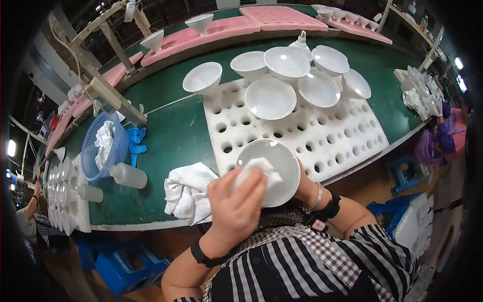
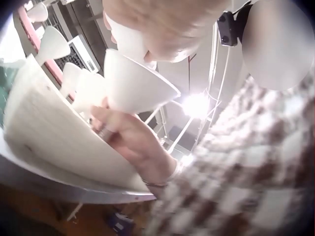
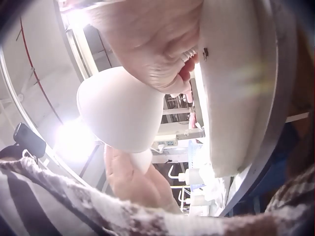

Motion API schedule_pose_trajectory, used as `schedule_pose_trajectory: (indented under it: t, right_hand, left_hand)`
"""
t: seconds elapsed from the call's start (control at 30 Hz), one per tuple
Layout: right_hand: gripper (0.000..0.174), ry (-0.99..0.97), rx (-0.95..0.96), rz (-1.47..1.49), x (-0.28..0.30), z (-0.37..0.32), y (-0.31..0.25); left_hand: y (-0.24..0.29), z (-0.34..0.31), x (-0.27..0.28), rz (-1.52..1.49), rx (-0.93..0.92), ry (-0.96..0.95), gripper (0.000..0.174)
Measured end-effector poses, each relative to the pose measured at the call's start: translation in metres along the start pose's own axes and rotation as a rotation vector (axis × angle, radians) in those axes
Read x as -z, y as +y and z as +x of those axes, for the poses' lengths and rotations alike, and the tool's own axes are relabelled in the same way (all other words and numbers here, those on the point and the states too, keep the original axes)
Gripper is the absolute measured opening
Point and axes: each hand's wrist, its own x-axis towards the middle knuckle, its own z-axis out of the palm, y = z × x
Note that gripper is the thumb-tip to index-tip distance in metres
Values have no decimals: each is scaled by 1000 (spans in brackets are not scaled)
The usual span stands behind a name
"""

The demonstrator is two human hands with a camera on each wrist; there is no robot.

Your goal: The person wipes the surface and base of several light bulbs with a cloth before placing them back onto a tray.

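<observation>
In the head view, a reflector bulb (image 1: 286, 183) with a textured front glass is held low, over the table's near edge. My left hand (image 1: 232, 206) pinches a crumpled white cloth (image 1: 270, 177) and presses it against that glass. Behind the bulb, my right hand (image 1: 305, 185) is largely hidden. From the right wrist, the right hand (image 3: 152, 44) grips the narrow end by its screw base (image 3: 188, 55), and the smooth white cone (image 3: 120, 110) widens away from it. The left hand (image 3: 135, 179) shows at the wide rim with the cloth.
Several reflector bulbs (image 1: 270, 98) stand on a white foam tray (image 1: 221, 136) with rows of holes. To the left lie a crumpled white cloth (image 1: 188, 191), a bottle (image 1: 129, 175) and a blue basket (image 1: 90, 146). Pink foam trays (image 1: 221, 31) line the back.
</observation>
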Motion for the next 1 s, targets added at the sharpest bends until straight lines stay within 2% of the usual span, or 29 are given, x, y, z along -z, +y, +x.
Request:
schedule_pose_trajectory:
  t: [0.07,0.13,0.17,0.2,0.27,0.3,0.33,0.37,0.4,0.43,0.47,0.5,0.53,0.6,0.63,0.7,0.73,0.8,0.9,0.93,1.0]
  right_hand:
    - [33,-84,24,-36,5,1,-1]
    - [35,-22,-103,111,4,1,0]
    - [35,-21,-99,109,3,0,3]
    - [38,-20,-132,183,4,-1,7]
    - [45,-23,-200,330,6,0,9]
    - [49,-7,-379,492,8,4,7]
    - [49,0,-379,494,8,4,4]
    - [48,-54,-230,247,6,5,-7]
    - [47,-106,-82,0,6,5,-14]
    - [47,-99,-87,3,7,6,-17]
    - [45,-148,-26,-194,8,9,-19]
    - [43,-200,37,-390,9,11,-20]
    - [43,-203,37,-389,9,12,-20]
    - [40,-196,111,-404,9,12,-18]
    - [37,-120,99,-58,9,4,-9]
    - [39,-135,36,-59,9,5,-3]
    - [40,-145,-27,-63,11,4,-2]
    - [41,-105,-16,-23,8,4,-12]
    - [42,-159,98,-184,10,4,-27]
    - [42,-160,97,-182,9,4,-27]
    - [39,-129,6,29,7,2,-25]
  left_hand:
    - [3,6,-2,-26,-34,-22,30]
    - [-12,20,-10,22,-7,6,30]
    - [-27,24,-14,39,42,14,38]
    - [-39,19,-16,36,35,19,38]
    - [-59,15,-20,-207,228,44,36]
    - [-59,13,-23,-210,222,43,36]
    - [-57,7,-23,-362,376,137,35]
    - [-55,1,-23,-513,533,227,33]
    - [-54,-2,-22,-515,535,215,33]
    - [-54,-4,-18,-479,521,229,33]
    - [-52,-4,-15,-441,506,249,33]
    - [-46,-6,-10,-300,389,169,35]
    - [-34,-5,-5,-298,391,171,35]
    - [-4,0,0,-50,-4,-63,35]
    - [0,2,-2,-47,3,-64,35]
    - [4,4,-5,-87,-118,-56,31]
    - [-9,6,-13,-22,-91,-21,34]
    - [-38,17,-18,55,76,51,35]
    - [-36,17,-18,33,115,50,35]
    - [-28,14,-15,34,116,49,35]
    - [0,15,-8,-29,-56,-45,32]
